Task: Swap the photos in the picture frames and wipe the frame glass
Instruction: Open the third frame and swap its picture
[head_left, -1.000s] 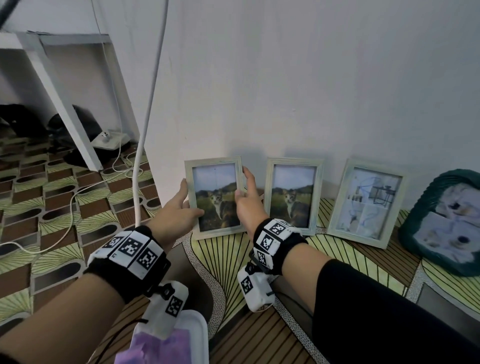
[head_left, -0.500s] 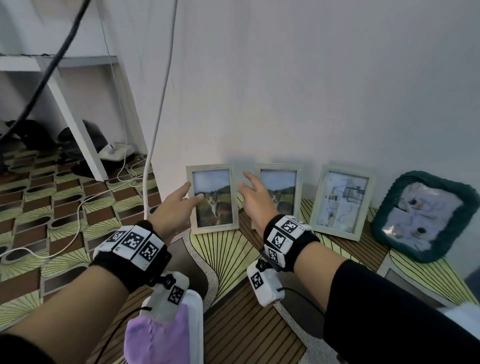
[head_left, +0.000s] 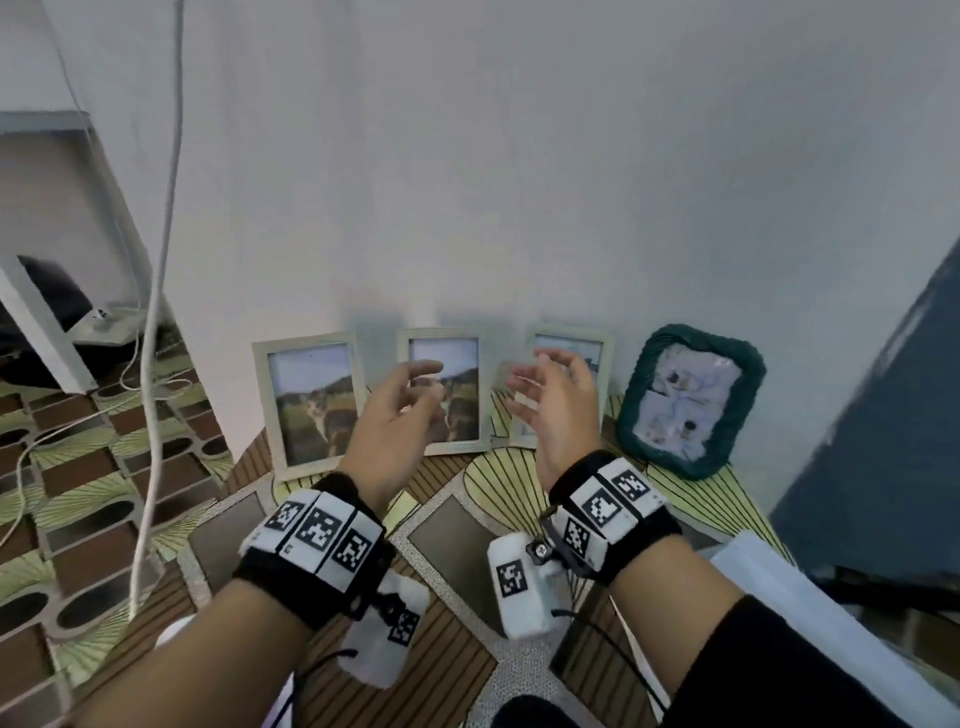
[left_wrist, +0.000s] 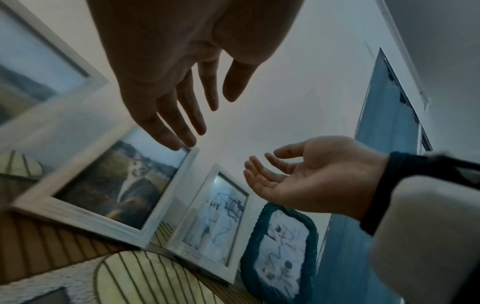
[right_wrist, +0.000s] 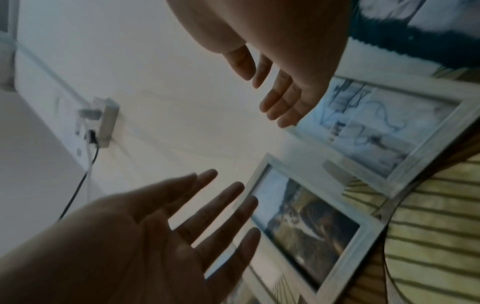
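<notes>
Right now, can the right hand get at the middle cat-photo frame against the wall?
Probably yes. The right hand is open and empty, hovering just right of the middle cat-photo frame. Nothing sits between them; the left hand hovers, open, at the frame's other side.

Home interior, floor level beside plain white wall (head_left: 519, 182). Patterned floor covering (head_left: 78, 493) in green, brown and cream, fan and oval motifs, typical domestic vinyl. Four picture frames lean against wall: two pale frames with cat photos (head_left: 311, 402) (head_left: 447, 395), pale frame with sketch-like print (head_left: 597, 358), teal fabric-wrapped frame (head_left: 691, 400). White cable (head_left: 156, 364) hangs down wall; wall socket (right_wrist: 106, 125) with plug. White furniture leg (head_left: 31, 322) at left, power strip (head_left: 106, 325) and loose cords under it. Blue door (head_left: 893, 389) at right.
</notes>
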